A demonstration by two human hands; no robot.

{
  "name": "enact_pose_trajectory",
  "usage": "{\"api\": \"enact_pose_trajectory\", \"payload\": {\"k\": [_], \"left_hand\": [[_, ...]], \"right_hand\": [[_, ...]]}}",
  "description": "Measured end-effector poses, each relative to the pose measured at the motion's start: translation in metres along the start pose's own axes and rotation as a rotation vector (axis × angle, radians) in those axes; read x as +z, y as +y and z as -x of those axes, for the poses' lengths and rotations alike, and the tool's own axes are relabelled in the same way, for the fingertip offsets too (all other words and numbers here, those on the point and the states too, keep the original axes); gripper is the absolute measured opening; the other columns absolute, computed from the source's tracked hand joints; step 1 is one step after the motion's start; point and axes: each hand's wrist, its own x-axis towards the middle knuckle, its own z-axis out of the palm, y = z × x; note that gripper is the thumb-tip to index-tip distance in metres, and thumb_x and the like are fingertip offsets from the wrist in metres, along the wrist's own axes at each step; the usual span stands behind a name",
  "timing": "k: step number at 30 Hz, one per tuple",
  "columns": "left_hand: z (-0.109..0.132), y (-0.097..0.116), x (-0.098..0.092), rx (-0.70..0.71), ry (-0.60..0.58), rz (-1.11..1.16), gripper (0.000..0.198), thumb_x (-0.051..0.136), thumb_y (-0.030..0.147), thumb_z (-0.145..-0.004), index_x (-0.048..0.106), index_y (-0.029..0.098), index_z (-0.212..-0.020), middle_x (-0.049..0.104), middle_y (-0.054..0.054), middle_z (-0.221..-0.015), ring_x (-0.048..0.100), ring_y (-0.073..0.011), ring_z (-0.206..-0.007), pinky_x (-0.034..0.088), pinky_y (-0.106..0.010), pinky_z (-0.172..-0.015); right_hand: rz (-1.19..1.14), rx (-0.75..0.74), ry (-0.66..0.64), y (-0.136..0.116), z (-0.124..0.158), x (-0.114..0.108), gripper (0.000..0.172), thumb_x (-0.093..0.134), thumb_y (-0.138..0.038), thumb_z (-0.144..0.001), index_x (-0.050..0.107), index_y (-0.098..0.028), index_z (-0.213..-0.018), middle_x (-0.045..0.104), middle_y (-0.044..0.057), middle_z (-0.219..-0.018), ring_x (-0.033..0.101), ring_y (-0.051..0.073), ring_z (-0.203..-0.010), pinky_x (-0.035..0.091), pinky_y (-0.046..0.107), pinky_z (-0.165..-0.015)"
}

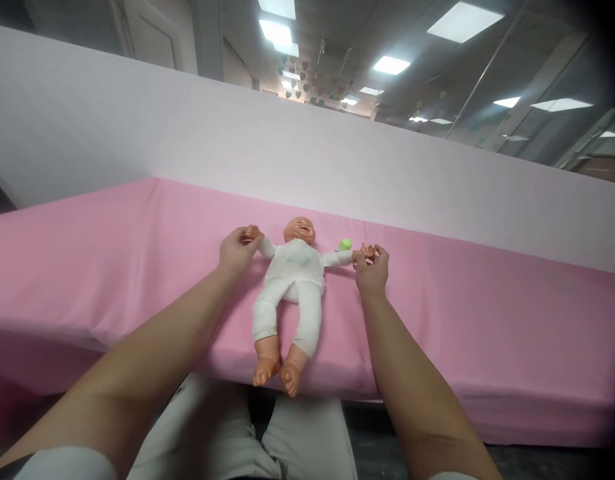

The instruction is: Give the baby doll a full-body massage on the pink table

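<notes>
Hands counted: two, both engaged on one doll [295,259]. The left hand [239,252] is clamped on one of the doll's hands [252,232], fingers and thumb closed around it. The right hand [372,270] is clamped at the doll's other wrist, thumb at the wrist and fingers about the doll's hand.

The doll, one only, lies on its back on one pink padded counter [467,320], between the person's forearms. Its two arms are spread outward; its two legs point toward the person, both feet at the near edge. Body, arms and legs are white cloth; one faint mark shows on the chest.

One small green item [345,244] sits just beside the doll's outstretched arm, on the right-hand side; its type cannot be told. One white partition [387,177] stands behind the counter. At least six lit ceiling panels [465,22] are visible beyond.
</notes>
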Motion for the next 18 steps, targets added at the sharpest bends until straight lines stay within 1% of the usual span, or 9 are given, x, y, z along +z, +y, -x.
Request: {"api": "enact_pose_trajectory", "payload": {"k": [1, 3, 6, 8, 9, 11, 14, 16, 18], "left_hand": [[0.006, 0.004, 0.006, 0.042, -0.04, 0.008, 0.042, 0.072, 0.042, -0.083, 0.07, 0.02, -0.119, 0.076, -0.008, -0.111, 0.072, -0.0237, -0.1, 0.059, -0.033, -0.086], [0.016, 0.009, 0.018, 0.119, -0.158, -0.008, 0.039, 0.076, 0.044, -0.081, 0.078, 0.022, -0.112, 0.076, -0.007, -0.111, 0.071, -0.0238, -0.099, 0.058, -0.032, -0.088], [0.022, 0.01, 0.026, 0.23, -0.35, -0.096, 0.032, 0.083, 0.039, -0.071, 0.085, 0.027, -0.101, 0.074, -0.005, -0.103, 0.07, -0.023, -0.091, 0.058, -0.033, -0.085], [0.02, 0.007, 0.026, 0.275, -0.429, -0.144, 0.034, 0.083, 0.033, -0.067, 0.086, 0.03, -0.1, 0.072, -0.004, -0.101, 0.069, -0.0226, -0.089, 0.057, -0.034, -0.085], [0.019, 0.005, 0.025, 0.285, -0.451, -0.157, 0.036, 0.083, 0.031, -0.066, 0.086, 0.03, -0.101, 0.071, -0.004, -0.101, 0.068, -0.0226, -0.089, 0.057, -0.034, -0.086], [0.018, 0.004, 0.024, 0.29, -0.475, -0.176, 0.038, 0.082, 0.03, -0.065, 0.086, 0.03, -0.103, 0.071, -0.004, -0.103, 0.068, -0.0228, -0.09, 0.057, -0.034, -0.086], [0.02, 0.005, 0.025, 0.273, -0.446, -0.181, 0.037, 0.08, 0.037, -0.073, 0.085, 0.028, -0.109, 0.072, -0.005, -0.107, 0.069, -0.0239, -0.094, 0.057, -0.034, -0.087], [0.021, 0.007, 0.025, 0.188, -0.336, -0.114, 0.036, 0.079, 0.044, -0.077, 0.084, 0.026, -0.109, 0.074, -0.005, -0.109, 0.07, -0.0245, -0.099, 0.056, -0.033, -0.089], [0.016, 0.006, 0.022, 0.051, -0.179, -0.031, 0.036, 0.08, 0.047, -0.079, 0.081, 0.025, -0.107, 0.076, -0.004, -0.11, 0.07, -0.0235, -0.1, 0.056, -0.031, -0.09]], "right_hand": [[-0.023, -0.087, -0.022, -0.005, 0.008, 0.006, 0.068, 0.077, -0.035, -0.084, 0.046, -0.029, -0.144, 0.065, 0.008, -0.138, 0.07, 0.017, -0.107, 0.059, 0.026, -0.082], [-0.064, -0.343, -0.14, -0.012, 0.024, 0.018, 0.054, 0.075, -0.035, -0.086, 0.056, -0.027, -0.136, 0.068, 0.007, -0.133, 0.07, 0.019, -0.106, 0.059, 0.029, -0.085], [0.123, -0.624, -0.477, -0.016, 0.043, 0.032, 0.029, 0.071, -0.023, -0.086, 0.073, -0.027, -0.115, 0.075, 0.005, -0.115, 0.069, 0.023, -0.102, 0.057, 0.037, -0.09], [0.271, -0.737, -0.657, -0.015, 0.049, 0.037, 0.029, 0.068, -0.015, -0.083, 0.078, -0.029, -0.106, 0.078, 0.003, -0.107, 0.067, 0.025, -0.106, 0.052, 0.045, -0.102], [0.307, -0.771, -0.699, -0.014, 0.051, 0.038, 0.032, 0.067, -0.012, -0.081, 0.08, -0.03, -0.105, 0.078, 0.003, -0.106, 0.066, 0.026, -0.108, 0.049, 0.048, -0.107], [0.309, -0.783, -0.7, -0.012, 0.052, 0.04, 0.037, 0.065, -0.01, -0.081, 0.081, -0.03, -0.107, 0.079, 0.003, -0.108, 0.066, 0.027, -0.112, 0.048, 0.05, -0.109], [0.24, -0.676, -0.589, -0.01, 0.05, 0.04, 0.033, 0.069, -0.016, -0.082, 0.08, -0.029, -0.11, 0.078, 0.004, -0.112, 0.067, 0.026, -0.11, 0.054, 0.047, -0.103], [0.128, -0.558, -0.441, -0.01, 0.044, 0.037, 0.031, 0.072, -0.025, -0.085, 0.077, -0.027, -0.116, 0.077, 0.006, -0.117, 0.07, 0.025, -0.106, 0.058, 0.042, -0.095], [-0.039, -0.453, -0.257, -0.008, 0.032, 0.031, 0.039, 0.074, -0.033, -0.087, 0.069, -0.026, -0.125, 0.074, 0.007, -0.129, 0.071, 0.022, -0.11, 0.059, 0.036, -0.091]]}}
